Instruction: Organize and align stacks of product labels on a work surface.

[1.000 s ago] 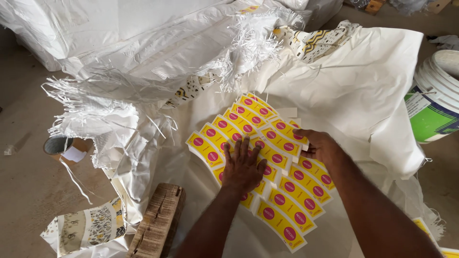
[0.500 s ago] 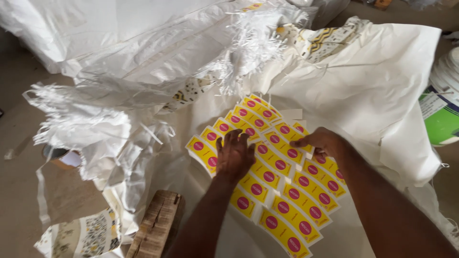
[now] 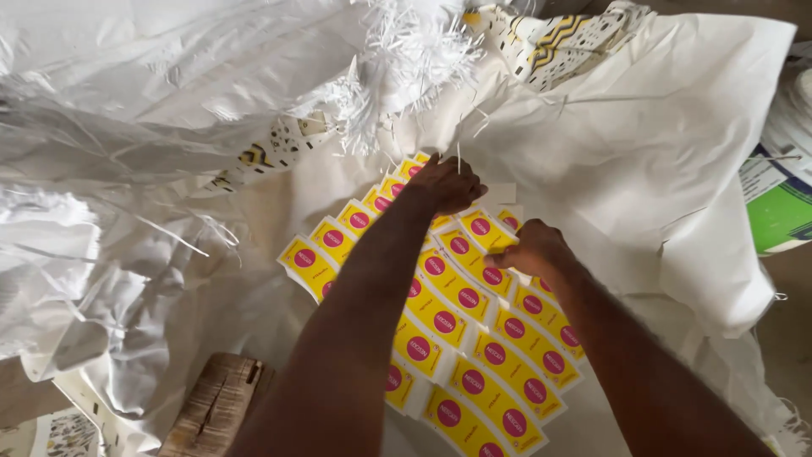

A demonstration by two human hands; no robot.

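Several strips of yellow sachets (image 3: 461,334) with pink round marks lie fanned out in rows on white woven sacking (image 3: 643,169). My left hand (image 3: 447,184) reaches to the far end of the rows, its fingers curled down on the top sachets. My right hand (image 3: 534,250) rests on the right side of the rows, fingers bent and pinching the edge of one yellow strip. Both forearms cross over the lower rows and hide part of them.
Frayed white sacks (image 3: 169,101) are heaped at the left and back. A patterned cloth edge (image 3: 558,34) shows at the top. A brown cardboard bundle (image 3: 216,406) lies at the lower left. A green and white bucket (image 3: 782,203) stands at the right edge.
My left hand has moved from the middle of the rows up to their far end. My right hand has stayed on the right side. The view has shifted closer.
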